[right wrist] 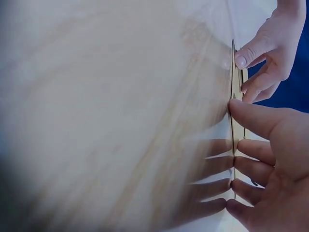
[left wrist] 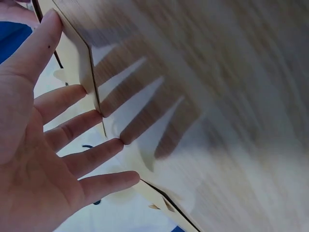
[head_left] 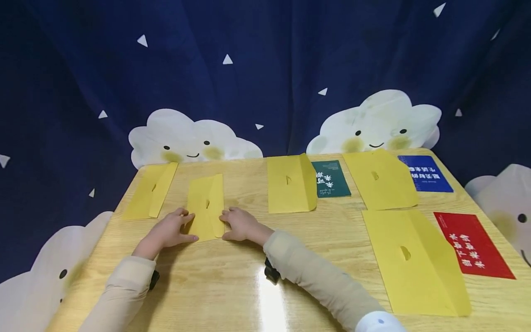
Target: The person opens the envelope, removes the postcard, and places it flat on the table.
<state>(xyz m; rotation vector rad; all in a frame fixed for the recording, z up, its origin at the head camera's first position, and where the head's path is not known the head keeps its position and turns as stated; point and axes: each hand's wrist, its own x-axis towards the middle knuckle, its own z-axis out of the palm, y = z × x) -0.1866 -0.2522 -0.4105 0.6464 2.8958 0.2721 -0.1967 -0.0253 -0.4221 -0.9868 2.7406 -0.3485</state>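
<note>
A yellow envelope [head_left: 206, 189] with a small half-round slit lies flat on the wooden table, left of centre. My left hand [head_left: 168, 230] is at its left edge and lower left corner, thumb near the front edge. Against its right edge rests my right hand [head_left: 242, 225]. Spread, mostly straight fingers [left wrist: 79, 159] of the left hand appear in the left wrist view, the thumb on the envelope's rim. In the right wrist view, the right hand's thumb [right wrist: 256, 116] and fingers touch the envelope's thin edge from the side. Neither hand curls round it.
Another yellow envelope [head_left: 149, 191] lies at the far left. Right of centre, an envelope [head_left: 284, 193] partly covers a green card [head_left: 338, 180]. Further right are an envelope [head_left: 386, 184] by a blue card [head_left: 431, 177] and an envelope [head_left: 398, 281] by a red card [head_left: 481, 240].
</note>
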